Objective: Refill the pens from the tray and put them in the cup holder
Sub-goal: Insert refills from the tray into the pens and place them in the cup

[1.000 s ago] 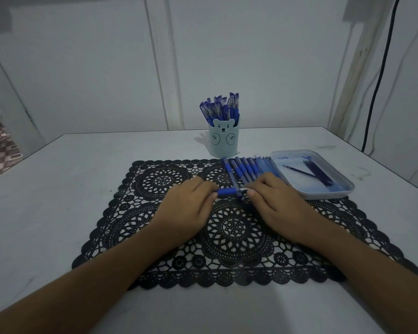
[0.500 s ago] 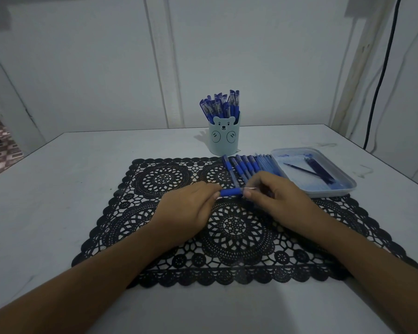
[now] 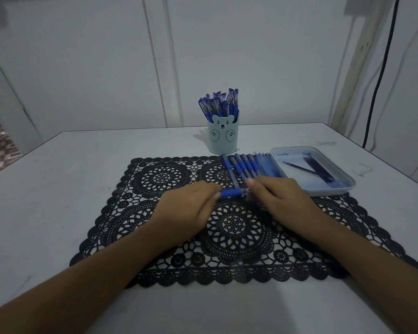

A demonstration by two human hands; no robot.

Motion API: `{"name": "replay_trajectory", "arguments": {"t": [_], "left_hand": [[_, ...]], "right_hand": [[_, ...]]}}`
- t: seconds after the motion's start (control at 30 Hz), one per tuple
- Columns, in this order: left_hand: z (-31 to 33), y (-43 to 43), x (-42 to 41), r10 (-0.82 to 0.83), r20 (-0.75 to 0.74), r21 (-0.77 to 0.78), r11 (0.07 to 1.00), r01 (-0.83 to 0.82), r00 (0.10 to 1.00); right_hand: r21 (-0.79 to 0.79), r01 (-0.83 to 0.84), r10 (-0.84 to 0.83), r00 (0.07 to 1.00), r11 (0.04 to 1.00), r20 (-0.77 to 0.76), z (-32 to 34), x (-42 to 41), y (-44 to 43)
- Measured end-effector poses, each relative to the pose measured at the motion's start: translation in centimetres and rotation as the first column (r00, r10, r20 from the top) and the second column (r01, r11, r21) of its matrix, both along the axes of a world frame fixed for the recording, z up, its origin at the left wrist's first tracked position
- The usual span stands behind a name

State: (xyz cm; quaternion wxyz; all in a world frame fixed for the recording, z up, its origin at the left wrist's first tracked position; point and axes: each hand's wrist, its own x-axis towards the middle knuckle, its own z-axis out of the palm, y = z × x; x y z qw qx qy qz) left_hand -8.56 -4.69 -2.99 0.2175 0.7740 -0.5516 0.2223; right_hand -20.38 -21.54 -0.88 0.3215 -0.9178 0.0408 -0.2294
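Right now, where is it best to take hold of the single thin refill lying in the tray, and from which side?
Probably pinch the single refill left of its middle, from above. It lies flat and slanted on the tray floor, that part clear of the dark refill bundle, and the tray's raised rim blocks a sideways approach.

tray (image 3: 348, 186) right of pens (image 3: 251, 166).
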Motion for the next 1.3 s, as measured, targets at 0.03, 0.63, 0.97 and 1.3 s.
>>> {"name": "replay_trajectory", "arguments": {"t": [0.03,0.63,0.97,1.3], "left_hand": [[0.0,0.0,0.0,0.0,-0.001,0.0,1.0,0.0,1.0],[0.4,0.1,-0.4,-0.007,-0.023,0.021,1.0,0.007,1.0],[0.5,0.1,-0.1,0.06,-0.154,0.009,0.998,-0.059,0.986],[0.9,0.1,-0.1,0.165,-0.246,0.016,0.986,-0.166,0.955]], "right_hand": [[-0.015,0.002,-0.002,1.0,1.0,0.008,0.0,0.1,-0.2],[-0.018,-0.014,0.014,0.999,1.0,-0.042,0.0,0.0,-0.3],[0.161,0.092,-0.121,0.977,0.983,0.174,0.2,0.2,-1.0],[-0.32,-0.022,0.016,1.0,0.947,-0.021,-0.4,0.2,-0.7]]}}
